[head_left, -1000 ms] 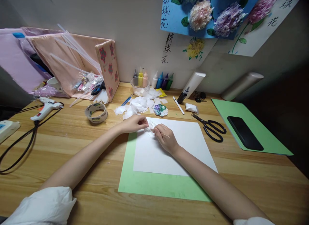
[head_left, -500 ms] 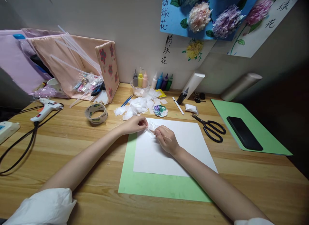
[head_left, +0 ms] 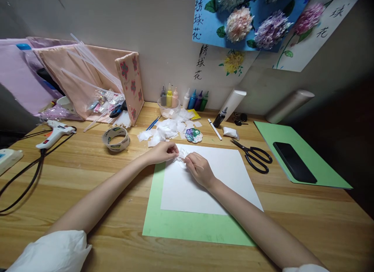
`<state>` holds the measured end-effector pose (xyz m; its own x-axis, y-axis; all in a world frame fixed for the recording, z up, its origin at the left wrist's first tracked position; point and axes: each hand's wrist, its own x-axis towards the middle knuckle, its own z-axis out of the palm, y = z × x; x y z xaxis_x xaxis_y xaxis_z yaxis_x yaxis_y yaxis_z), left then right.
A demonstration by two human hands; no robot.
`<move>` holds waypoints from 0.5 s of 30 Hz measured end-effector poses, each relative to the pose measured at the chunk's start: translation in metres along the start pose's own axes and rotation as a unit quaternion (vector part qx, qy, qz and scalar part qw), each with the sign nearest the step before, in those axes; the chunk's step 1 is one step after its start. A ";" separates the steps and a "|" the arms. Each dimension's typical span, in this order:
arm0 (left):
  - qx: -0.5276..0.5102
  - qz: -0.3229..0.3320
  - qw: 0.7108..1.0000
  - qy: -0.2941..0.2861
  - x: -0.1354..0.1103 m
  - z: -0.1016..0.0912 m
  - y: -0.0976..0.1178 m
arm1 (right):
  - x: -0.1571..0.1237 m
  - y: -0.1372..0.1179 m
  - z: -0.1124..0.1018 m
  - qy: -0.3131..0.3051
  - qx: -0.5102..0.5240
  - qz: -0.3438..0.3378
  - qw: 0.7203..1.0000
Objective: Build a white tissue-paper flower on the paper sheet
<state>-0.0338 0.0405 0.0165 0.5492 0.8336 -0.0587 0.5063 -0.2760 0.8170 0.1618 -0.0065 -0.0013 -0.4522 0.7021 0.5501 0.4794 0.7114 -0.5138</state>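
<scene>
In the head view, we are working with both hands over the table (head_left: 111, 248), where a white sheet (head_left: 210, 194) is lying on a larger green sheet (head_left: 175, 227). Our left hand (head_left: 160, 153) is reaching in over the far left corner of the white sheet, its fingers pressing together in a pinch on a bunched white tissue (head_left: 183, 151). Our right hand (head_left: 201, 170) is facing it from the other side, fingers curling tightly around a thin pale stick (head_left: 200, 166), whose near end is showing across the hand. The tissue is sitting between our two hands, over the far left part of the white sheet; our fingers are partly covering it, so we cannot tell whether it is resting on the paper or how the stick is meeting it. Just beyond our left hand, loose tissue scraps (head_left: 167, 128) are lying in a heap, with a paint-smeared disc (head_left: 193, 135) resting near their right edge and two blue brushes (head_left: 152, 123) lying at their left. A roll of tape (head_left: 116, 138) is resting left of our left hand. Off to the right of the white sheet, black-handled scissors (head_left: 257, 159) are lying with their blades parting slightly, and farther right a black phone (head_left: 295, 162) is resting on green paper (head_left: 270, 137).
</scene>
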 end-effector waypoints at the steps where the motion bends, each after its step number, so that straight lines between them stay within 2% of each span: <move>1: 0.002 0.000 1.000 -0.001 0.000 0.000 0.000 | -0.001 0.000 0.000 0.004 0.004 -0.005 1.000; 7: 0.006 0.001 1.000 0.000 0.000 0.001 -0.002 | -0.002 0.000 -0.001 0.014 0.017 -0.016 1.000; 15: 0.003 -0.001 1.000 -0.003 0.000 0.000 0.000 | 0.003 -0.003 0.000 0.005 -0.007 0.019 1.000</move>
<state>-0.0342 0.0407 0.0165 0.5518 0.8315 -0.0638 0.5113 -0.2768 0.8136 0.1591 -0.0063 0.0013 -0.4253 0.7283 0.5373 0.5072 0.6835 -0.5250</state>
